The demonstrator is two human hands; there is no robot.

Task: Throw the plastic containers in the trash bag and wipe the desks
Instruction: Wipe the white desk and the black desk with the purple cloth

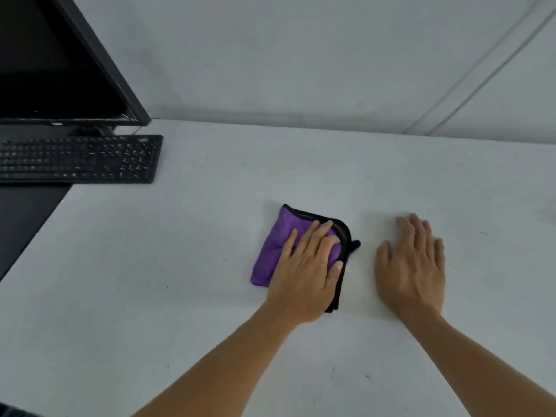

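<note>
Two bare forearms, the left and the right, reach in from the bottom edge over the white tabletop, which fills most of the view and carries a few small dark specks near the arms. Behind it stands a pale wall. At far left are a dark monitor and, in front of it, a black keyboard on a dark mat. The purple cloth, folded and edged in black, lies flat in the middle of the tabletop, well apart from the keyboard. The left hand lies on the cloth palm down, fingers straight and slightly spread, with the thumb at the cloth's black right edge; it presses rather than pinches. The right hand rests flat on the bare tabletop just beside the cloth, fingers straight and close together, holding nothing. No plastic container or trash bag is in view, so the step in hand looks like the wiping of this desk. The next move likely calls for even downward pressure from the left palm while it slides the cloth in overlapping passes, taking in the specks near the arms. The cloth should stay folded under the hand and stop short of the keyboard, while the right hand braces or lifts out of its path.
</note>
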